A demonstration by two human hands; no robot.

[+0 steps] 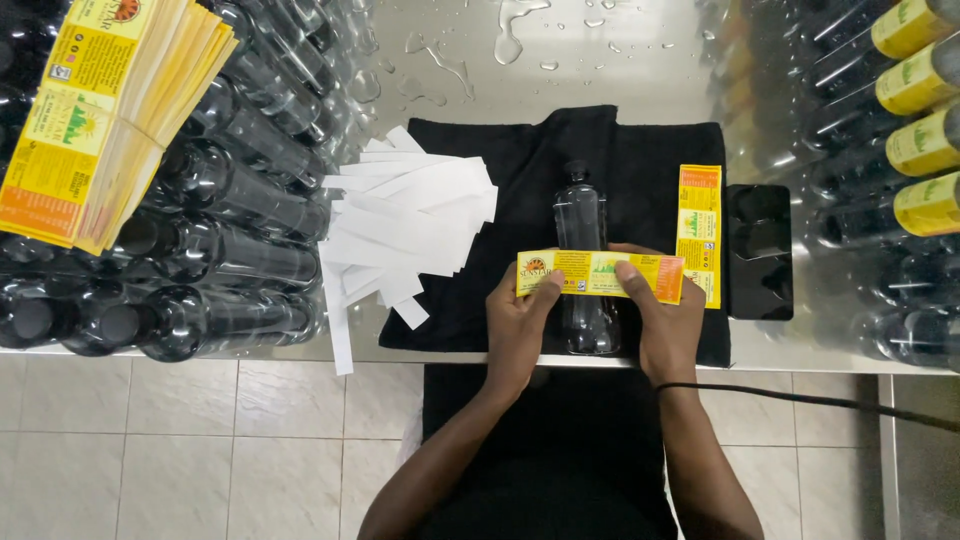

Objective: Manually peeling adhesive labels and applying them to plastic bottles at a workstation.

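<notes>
A long yellow paper label (600, 275) is stretched across a dark clear plastic bottle (581, 215) lying on a black cloth (650, 140) on the wet steel table (620, 50). The left hand (518, 325) pinches its left end, the right hand (665, 325) its right; the bottle's middle is hidden behind it. White backing strips (410, 225) lie left, a black phone (758, 250) right.

A small bottling workshop: rows of dark bottles (230, 260), bundled yellow labels (90, 120), wet steel table (600, 50).
</notes>
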